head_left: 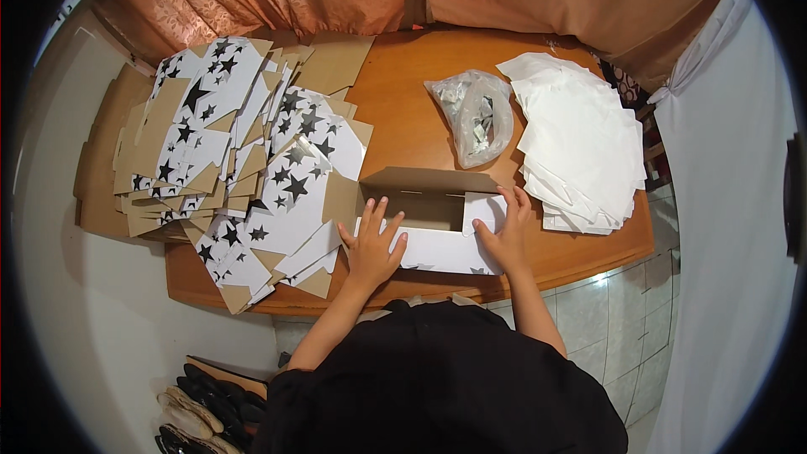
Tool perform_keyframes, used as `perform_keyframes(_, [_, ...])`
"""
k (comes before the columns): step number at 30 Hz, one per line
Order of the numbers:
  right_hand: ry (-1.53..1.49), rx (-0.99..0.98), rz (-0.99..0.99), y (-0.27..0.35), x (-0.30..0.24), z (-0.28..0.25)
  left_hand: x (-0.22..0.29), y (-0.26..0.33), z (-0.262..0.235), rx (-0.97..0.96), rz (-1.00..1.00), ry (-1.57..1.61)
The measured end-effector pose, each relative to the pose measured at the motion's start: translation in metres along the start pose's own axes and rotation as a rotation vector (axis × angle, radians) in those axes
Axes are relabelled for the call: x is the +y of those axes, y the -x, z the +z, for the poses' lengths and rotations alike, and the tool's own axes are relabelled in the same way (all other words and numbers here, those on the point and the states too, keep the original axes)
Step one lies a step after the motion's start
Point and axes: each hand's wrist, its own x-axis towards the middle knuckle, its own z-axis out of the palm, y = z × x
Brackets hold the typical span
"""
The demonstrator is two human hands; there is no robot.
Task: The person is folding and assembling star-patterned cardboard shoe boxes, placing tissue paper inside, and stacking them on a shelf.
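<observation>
A cardboard box (437,250), white outside and brown inside, stands partly folded at the table's near edge. Its top is open, and its brown rear panel tilts up. My left hand (374,244) rests on the box's left front corner with fingers spread. At the opposite end, my right hand (504,235) grips the box, thumb over the white flap (483,210) and fingers at the right side. Star prints show low on the front wall. The box's left end is partly covered by my left hand.
Flat star-printed box blanks (294,176) are piled at left, some beside the box. Behind it lies a clear plastic bag (475,118) with small items I cannot make out. White paper sheets (576,143) are stacked at right on the wooden table (395,109). Shoes (206,408) sit lower left.
</observation>
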Motion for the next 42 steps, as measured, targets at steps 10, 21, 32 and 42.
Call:
perform_keyframes(10, [0.185, -0.032, 0.025, -0.002, 0.001, 0.008, -0.003, -0.002, 0.008, 0.154, 0.084, -0.006])
perform_keyframes(21, [0.031, 0.079, -0.147, 0.007, 0.017, 0.003, -0.031, 0.012, 0.009, 0.706, 0.050, 0.306])
perform_keyframes(32, [0.226, -0.126, 0.066, -0.005, 0.013, 0.012, -0.075, -0.015, 0.022, 0.082, -0.484, 0.754])
perform_keyframes(42, [0.001, -0.038, -0.044, -0.007, 0.017, 0.011, -0.048, -0.020, 0.010, -0.067, -0.433, 0.130])
